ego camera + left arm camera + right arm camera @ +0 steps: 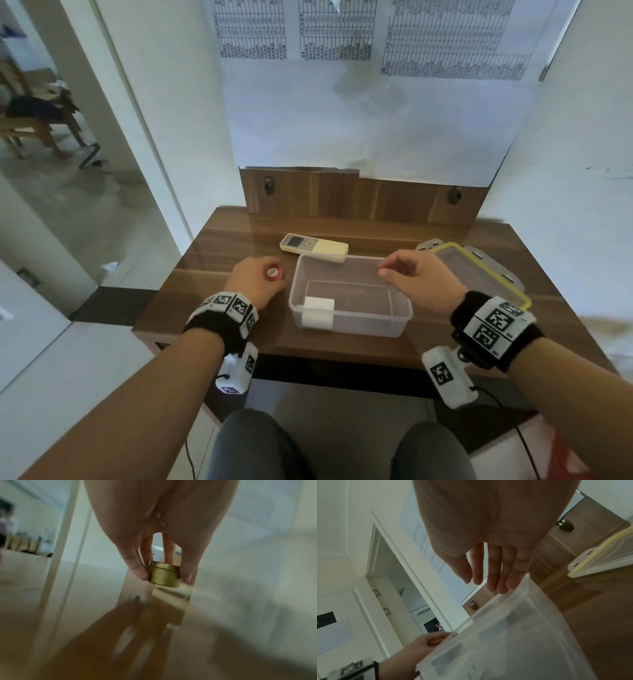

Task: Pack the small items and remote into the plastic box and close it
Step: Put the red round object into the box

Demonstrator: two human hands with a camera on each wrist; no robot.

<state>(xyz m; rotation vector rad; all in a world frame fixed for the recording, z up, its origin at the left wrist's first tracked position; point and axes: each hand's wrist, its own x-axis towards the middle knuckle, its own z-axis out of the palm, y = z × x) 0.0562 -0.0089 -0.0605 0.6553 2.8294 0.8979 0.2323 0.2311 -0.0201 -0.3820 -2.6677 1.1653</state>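
- My left hand [255, 281] is pinching a small gold tin [164, 575] near the tabletop's [219, 240] left edge; my right hand [418, 281], fingers loose and holding nothing, is hovering over the plastic box [356, 329].
- A white block [318, 312] is sitting in the box's near-left corner; the remote [313, 247] is waiting behind it, the lid [479, 270] lying off at the right edge.

The plastic box [349, 294] sits on the counter [212, 301], near the middle toward the front edge. In the box, a small block [318, 312] lies against its left front corner. The remote [313, 247] lies behind the box, toward the back edge. The lid [479, 270] lies to the right of the box. A small tin [273, 273] is to the left of the box, in the left hand [255, 281]. The right hand [419, 282] is over the box's right back corner.
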